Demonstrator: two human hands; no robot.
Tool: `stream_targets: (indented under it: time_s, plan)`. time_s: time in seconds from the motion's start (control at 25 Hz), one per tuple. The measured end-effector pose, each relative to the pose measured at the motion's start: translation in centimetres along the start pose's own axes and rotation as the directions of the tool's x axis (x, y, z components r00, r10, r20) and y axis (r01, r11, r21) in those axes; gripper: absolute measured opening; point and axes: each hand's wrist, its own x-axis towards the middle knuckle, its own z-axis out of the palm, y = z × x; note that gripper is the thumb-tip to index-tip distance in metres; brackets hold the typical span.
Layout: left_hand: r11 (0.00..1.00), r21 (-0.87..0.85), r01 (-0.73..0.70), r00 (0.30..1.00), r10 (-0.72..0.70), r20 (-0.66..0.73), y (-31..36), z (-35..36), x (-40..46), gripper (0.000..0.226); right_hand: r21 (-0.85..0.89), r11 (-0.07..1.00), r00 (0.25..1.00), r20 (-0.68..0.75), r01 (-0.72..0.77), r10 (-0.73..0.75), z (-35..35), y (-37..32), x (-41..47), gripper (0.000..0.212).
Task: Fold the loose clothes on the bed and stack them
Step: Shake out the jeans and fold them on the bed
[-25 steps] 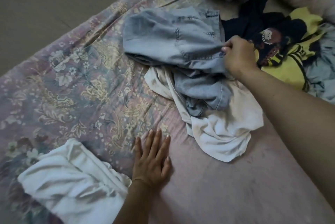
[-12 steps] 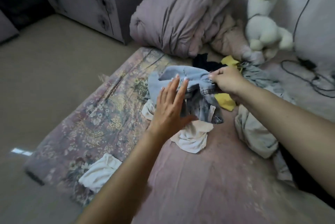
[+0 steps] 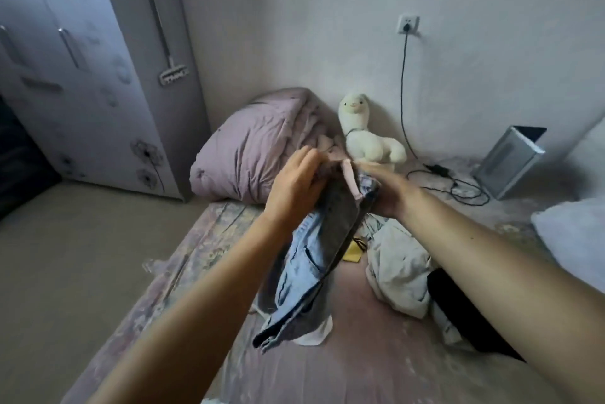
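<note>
Both hands [image 3: 296, 187] [image 3: 388, 199] grip the raised denim garment [image 3: 314, 259].

bed [image 3: 376, 367]: lilac duvet [image 3: 248, 155] + plush llama [image 3: 366, 138] at far edge; pale clothes heap [image 3: 396, 269] toward right edge.

Light-blue jeans [image 3: 304, 272], lilac floral bedsheet [image 3: 203, 259], cream plush toy [image 3: 363, 138].
</note>
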Motion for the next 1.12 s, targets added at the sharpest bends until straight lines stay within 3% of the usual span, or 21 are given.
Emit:
stream_targets:
  time_s: [0.16,0.24,0.36,0.44,0.52,0.64,0.76,0.88,0.96,1.04,1.12]
  plan:
    - [0.963,-0.141,0.231,0.968,-0.242,-0.062,3.4,-0.4,4.8,0.015,0.073,0.98,0.981,0.055,0.184,-0.188,-3.4,-0.7,-5.9,0.066]
    - [0.927,-0.196,0.319,0.942,-0.333,-0.042,5.1,-0.6,7.1,0.024,-0.122,0.956,0.963,0.05,0.268,-0.264,-4.1,-0.5,-9.0,0.072]
    - [0.902,-0.243,0.357,0.923,-0.381,-0.058,7.5,-1.4,9.9,0.038,-0.548,0.762,0.902,-0.032,0.345,-0.431,-3.8,-0.1,-11.4,0.071]
    - [0.903,-0.268,0.336,0.927,-0.368,-0.077,9.4,-2.3,11.4,0.041,-0.621,0.687,0.825,-0.11,0.378,-0.554,-3.2,-0.3,-12.0,0.09]
    - [0.893,-0.317,0.32,0.923,-0.369,-0.108,10.7,-3.8,13.1,0.043,-0.651,0.648,0.754,-0.172,0.396,-0.634,-2.8,-0.1,-12.4,0.097]
    - [0.877,-0.364,0.313,0.916,-0.38,-0.13,11.8,-6.2,15.6,0.041,-0.81,0.513,0.709,-0.184,0.282,-0.681,-2.6,2.0,-13.1,0.114]
    - [0.878,-0.368,0.306,0.918,-0.374,-0.131,12.5,-7.5,17.1,0.039,-0.953,0.277,0.64,-0.136,0.125,-0.756,-1.1,4.7,-13.9,0.137]
    - [0.891,-0.343,0.299,0.928,-0.355,-0.115,13.1,-7.8,17.6,0.038,-0.968,0.209,0.46,-0.123,0.14,-0.88,0.2,7.6,-13.8,0.126]
    - [0.894,-0.337,0.296,0.929,-0.351,-0.114,12.8,-8.2,17.9,0.038,-0.942,0.295,0.402,-0.211,0.16,-0.891,0.0,8.7,-13.9,0.104]
    - [0.888,-0.348,0.299,0.929,-0.355,-0.105,12.2,-9.1,18.3,0.037,-0.852,0.481,0.415,-0.37,0.204,-0.831,-0.8,8.0,-14.8,0.068]
    - [0.882,-0.367,0.295,0.936,-0.344,-0.074,11.2,-10.1,18.6,0.032,-0.76,0.613,0.522,-0.439,0.218,-0.731,-2.4,5.7,-15.8,0.03]
